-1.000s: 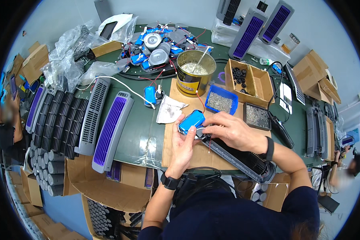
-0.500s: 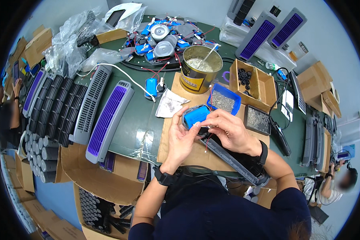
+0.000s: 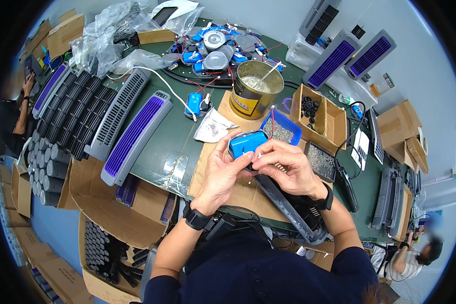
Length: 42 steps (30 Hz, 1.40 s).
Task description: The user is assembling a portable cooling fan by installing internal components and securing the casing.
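Note:
My left hand (image 3: 220, 172) is closed around a dark, rounded part that carries a blue battery pack (image 3: 247, 145), with the thumb pressed on its near edge. Close against that edge, the fingers of my right hand (image 3: 289, 169) are pinched together. Whatever is between those fingertips is too small to make out. A thin red wire (image 3: 273, 123) rises behind the pack. Below both hands, a long dark grey fan housing (image 3: 283, 202) lies slanted at the table edge, its inner side partly hidden by my right hand and wrist.
Beyond my hands stand a blue tray of screws (image 3: 295, 128), a large tin (image 3: 253, 105) and a divided wooden box (image 3: 334, 121). A black power screwdriver (image 3: 348, 190) lies right. Fan housings with purple grilles (image 3: 137, 137) lie left; several battery assemblies (image 3: 215, 60) are heaped behind.
The whole view has shifted and tilted a little. My right fingers have drawn together more tightly beside the battery pack. My left hand keeps its hold on the part.

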{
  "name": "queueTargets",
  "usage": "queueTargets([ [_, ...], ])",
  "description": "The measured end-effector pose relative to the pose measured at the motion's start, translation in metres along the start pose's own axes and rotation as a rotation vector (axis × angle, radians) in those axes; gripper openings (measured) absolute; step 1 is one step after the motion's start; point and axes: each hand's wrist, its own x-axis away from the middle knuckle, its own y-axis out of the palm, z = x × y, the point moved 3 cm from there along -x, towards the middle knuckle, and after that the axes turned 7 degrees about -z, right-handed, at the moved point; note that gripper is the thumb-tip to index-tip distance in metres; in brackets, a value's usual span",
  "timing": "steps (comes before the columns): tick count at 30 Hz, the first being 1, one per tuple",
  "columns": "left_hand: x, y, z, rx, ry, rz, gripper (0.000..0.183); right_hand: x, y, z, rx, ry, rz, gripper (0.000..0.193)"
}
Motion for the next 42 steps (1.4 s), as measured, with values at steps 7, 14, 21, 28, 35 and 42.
queueTargets([
  [7, 0.002, 0.009, 0.007, -0.233, 0.143, -0.019, 0.065, 0.004, -0.001, 0.001, -0.048, 0.116, 0.113, 0.026],
  [14, 0.005, 0.008, 0.008, -0.305, 0.146, -0.068, 0.069, 0.006, 0.0, 0.001, 0.331, -0.139, 0.094, 0.028],
  [21, 0.013, 0.011, 0.01, -0.116, 0.002, -0.112, 0.063, 0.005, -0.004, -0.007, 0.274, -0.094, 0.231, 0.026],
  [28, 0.012, 0.009, 0.001, -0.026, -0.027, -0.128, 0.056, 0.005, -0.005, -0.006, 0.464, -0.111, 0.176, 0.024],
  [35, 0.014, 0.015, 0.002, -0.199, 0.126, -0.144, 0.063, 0.01, -0.003, -0.002, 0.44, -0.026, 0.133, 0.026],
  [42, 0.016, 0.007, 0.012, -0.145, 0.079, -0.059, 0.067, 0.003, -0.012, -0.002, 0.454, 0.035, 0.133, 0.031],
])
